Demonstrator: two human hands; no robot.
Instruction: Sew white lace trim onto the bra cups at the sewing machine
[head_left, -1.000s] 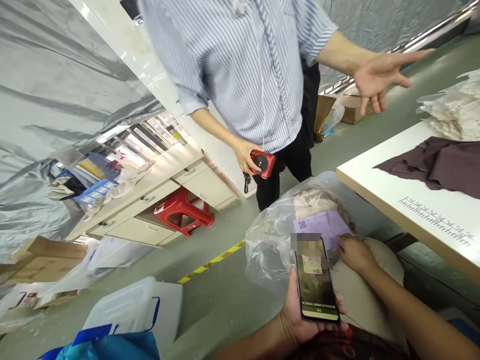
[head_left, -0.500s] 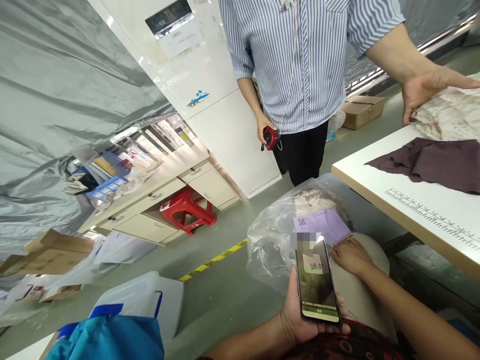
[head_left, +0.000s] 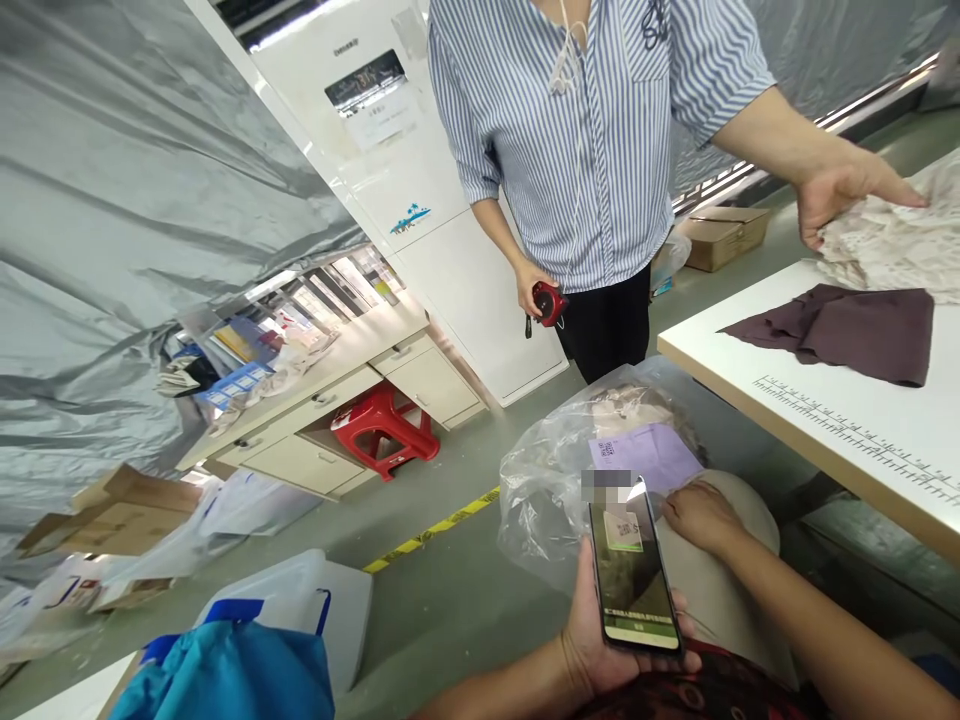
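1. One phone [head_left: 640, 596] sits in the left hand [head_left: 587, 640], palm beneath it and fingertips curled round its far edge: a firm hold, with the screen facing up.
2. At 2 o'clock from the phone, the right hand [head_left: 703, 515] lies on a pale mound [head_left: 694, 585], fingers bent beside the lower edge of the slip [head_left: 660, 460]. I can't tell whether they pinch anything.
3. The slip, purple with a printed code [head_left: 606, 452], lies just past the phone at 12 o'clock, on a clear bag [head_left: 536, 480] with pale fabric inside. The screen shows a code on a light patch.
4. Judging by that, the step in hand is a camera view being lined up on a code. The next move calls for a steady left wrist, the slip flat, and fingers clear of its print.
5. At 1 to 2 o'clock, a table [head_left: 697, 350] bears dark cloth [head_left: 870, 335] and a heap of pale fabric [head_left: 892, 245], with a co-worker's hand [head_left: 840, 195] at its edge.
6. Toward 11 o'clock, the co-worker's other hand [head_left: 531, 285] holds a red device [head_left: 550, 304].
7. Around 9 o'clock stands a lidded tub [head_left: 349, 615], with blue cloth [head_left: 240, 675] just in front.
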